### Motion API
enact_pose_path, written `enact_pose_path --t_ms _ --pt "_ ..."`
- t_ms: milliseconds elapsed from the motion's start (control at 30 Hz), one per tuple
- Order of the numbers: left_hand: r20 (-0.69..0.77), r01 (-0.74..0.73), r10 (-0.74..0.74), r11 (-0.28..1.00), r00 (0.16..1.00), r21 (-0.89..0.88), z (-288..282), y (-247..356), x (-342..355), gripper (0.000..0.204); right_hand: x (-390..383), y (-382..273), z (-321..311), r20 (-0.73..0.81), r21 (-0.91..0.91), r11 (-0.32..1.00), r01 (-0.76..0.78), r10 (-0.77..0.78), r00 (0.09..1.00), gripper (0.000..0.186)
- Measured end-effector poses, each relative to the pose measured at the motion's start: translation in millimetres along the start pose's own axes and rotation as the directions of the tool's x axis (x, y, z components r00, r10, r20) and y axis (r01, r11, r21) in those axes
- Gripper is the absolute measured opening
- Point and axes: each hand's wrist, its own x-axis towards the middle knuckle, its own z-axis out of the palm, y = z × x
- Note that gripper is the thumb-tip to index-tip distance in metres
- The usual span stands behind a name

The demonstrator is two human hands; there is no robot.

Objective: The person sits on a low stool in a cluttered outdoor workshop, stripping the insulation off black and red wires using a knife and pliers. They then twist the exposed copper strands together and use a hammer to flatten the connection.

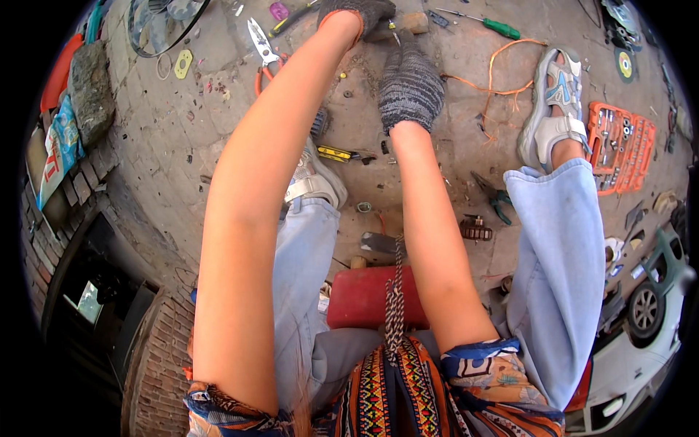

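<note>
My left hand (364, 14), in a dark grey glove with an orange cuff, is at the top edge with its fingers curled. Just right of it my right hand (412, 89), in a grey knitted glove, reaches forward with its fingers drawn together. A small thin piece (394, 30) shows between the fingertips; its kind is too small to tell. Behind the fingers lies a short wooden cylinder (415, 23). Left of the hands lie orange-handled snips (263, 47), jaws apart, and a yellow-and-black tool (290, 19). A green-handled screwdriver (501, 29) lies to the right.
Orange wire (502, 92) trails toward my sandalled right foot (557, 102). An orange socket set (621, 147) lies beyond it. Between my feet are a yellow-and-black knife (338, 154), pliers (499, 200) and a red box (364, 298). A stone block (91, 91) stands left; a car (633, 364) is at right.
</note>
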Motion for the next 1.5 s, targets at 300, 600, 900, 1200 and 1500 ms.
enact_pose_path --t_ms 300,600,900,1200,1500 --pt "-0.037 -0.063 0.083 0.925 0.996 0.375 0.5 -7.3 8.0 0.028 2.5 5.5 -2.2 -0.046 0.116 0.993 -0.019 0.024 0.999 0.031" --pt "-0.087 -0.064 0.1 0.937 0.991 0.344 2.1 -5.4 1.7 0.027 4.2 -1.0 -2.6 -0.008 0.123 0.989 -0.085 0.087 0.996 0.033" --pt "-0.091 0.012 -0.026 0.988 0.996 -0.154 9.4 -5.4 -10.3 0.02 9.2 -11.3 -4.0 0.039 -0.162 0.987 -0.017 0.024 0.999 0.04" --pt "-0.193 -0.127 0.151 0.984 0.969 0.129 10.8 -11.2 -1.6 0.018 1.9 7.9 -5.3 0.096 -0.243 0.967 0.083 -0.062 0.994 0.041" --pt "0.138 -0.001 0.029 0.98 0.99 -0.199 3.9 -3.4 -51.6 0.019 -29.0 27.5 -27.5 -0.009 0.721 0.684 -0.113 0.173 0.985 0.036"
